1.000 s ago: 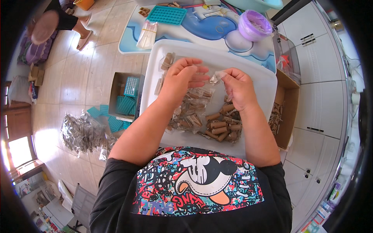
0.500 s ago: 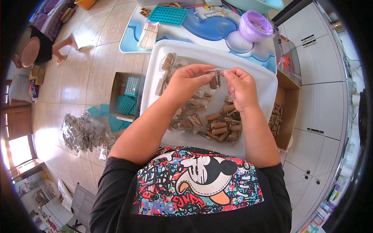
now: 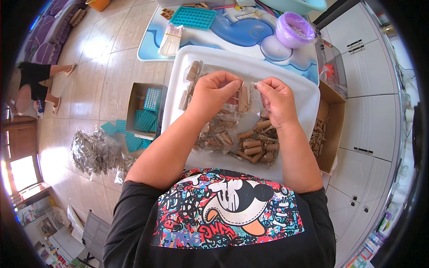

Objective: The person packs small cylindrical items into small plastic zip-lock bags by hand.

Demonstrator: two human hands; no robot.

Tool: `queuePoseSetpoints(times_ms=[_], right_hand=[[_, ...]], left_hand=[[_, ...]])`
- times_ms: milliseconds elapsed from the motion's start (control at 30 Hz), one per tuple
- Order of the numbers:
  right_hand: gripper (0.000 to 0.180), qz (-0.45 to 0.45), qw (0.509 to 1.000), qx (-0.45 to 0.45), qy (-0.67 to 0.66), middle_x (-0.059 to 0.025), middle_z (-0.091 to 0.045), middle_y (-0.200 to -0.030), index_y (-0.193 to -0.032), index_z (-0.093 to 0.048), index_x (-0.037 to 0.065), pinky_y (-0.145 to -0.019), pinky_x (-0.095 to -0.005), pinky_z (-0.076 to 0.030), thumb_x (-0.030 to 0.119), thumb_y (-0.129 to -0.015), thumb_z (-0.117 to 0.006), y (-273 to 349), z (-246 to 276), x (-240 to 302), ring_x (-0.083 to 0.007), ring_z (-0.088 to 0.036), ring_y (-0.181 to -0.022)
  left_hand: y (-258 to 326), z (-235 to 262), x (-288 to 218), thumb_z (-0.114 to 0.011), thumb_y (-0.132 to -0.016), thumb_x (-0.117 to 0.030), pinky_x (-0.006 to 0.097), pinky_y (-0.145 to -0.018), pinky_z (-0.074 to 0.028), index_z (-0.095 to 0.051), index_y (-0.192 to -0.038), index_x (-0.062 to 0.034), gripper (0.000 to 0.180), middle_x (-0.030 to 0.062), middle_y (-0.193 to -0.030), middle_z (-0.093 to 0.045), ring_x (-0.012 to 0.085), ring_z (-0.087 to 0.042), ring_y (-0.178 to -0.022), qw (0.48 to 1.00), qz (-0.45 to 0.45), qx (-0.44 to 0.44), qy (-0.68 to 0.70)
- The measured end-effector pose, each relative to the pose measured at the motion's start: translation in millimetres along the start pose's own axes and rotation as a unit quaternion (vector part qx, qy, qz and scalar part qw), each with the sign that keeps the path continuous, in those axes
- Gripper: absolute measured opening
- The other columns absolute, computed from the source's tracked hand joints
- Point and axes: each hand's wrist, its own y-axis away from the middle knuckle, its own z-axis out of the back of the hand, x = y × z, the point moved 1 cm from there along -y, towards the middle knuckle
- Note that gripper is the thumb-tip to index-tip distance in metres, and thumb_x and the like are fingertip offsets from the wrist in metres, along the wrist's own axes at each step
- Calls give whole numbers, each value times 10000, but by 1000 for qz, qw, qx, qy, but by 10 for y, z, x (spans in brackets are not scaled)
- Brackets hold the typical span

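Observation:
Above the white tray (image 3: 172, 105) my two hands work close together. My left hand (image 3: 210, 96) pinches the top of a small clear plastic bag, and a brown tube-like piece (image 3: 243, 99) hangs under its fingertips. Just to the right, my right hand (image 3: 278, 100) is closed thumb to finger on thin clear film, part of which shows below its fingers. A narrow gap lies between the fingertips. Beneath my hands, bagged brown pieces (image 3: 221, 138) fill the tray's left side. Loose brown cylinders (image 3: 252, 146) are heaped toward its near right.
A cardboard box (image 3: 331, 134) of small brown pieces stands right of the tray. On the left is a box (image 3: 145, 109) with teal trays, beside a pile of clear bags (image 3: 96, 152). A purple basket (image 3: 294, 30) and teal mold (image 3: 193, 18) sit behind. Someone's legs (image 3: 51, 87) are far left.
My fingertips have drawn slightly apart, and the brown piece now hangs lower and more upright under my left hand. The other person's legs have moved nearer and show more fully at the left.

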Motion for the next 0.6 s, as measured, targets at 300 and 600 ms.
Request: queuePoseSetpoints(times_ms=[300,600], right_hand=[[73,-4,1000,-10,-12,62,-485,-582,-748,-596,47,-450,-169,-271,113,-770,-616,7,-24,-28,-13,-358,-485],[144,-59,998,12,-30,63,-426,-529,-779,-604,32,-422,-175,-245,172,-807,-586,-7,-6,-19,-20,-337,-449]], left_hand=[[16,16,-32,-552,-829,-57,230,-592,-505,-586,-898,-14,88,41,-786,-609,90,-578,-674,1000,13,-10,-7],[16,64,38,-512,-808,9,216,-598,-478,-593,-838,-18,91,15,-708,-599,84,-573,-656,997,-62,-28,-46]])
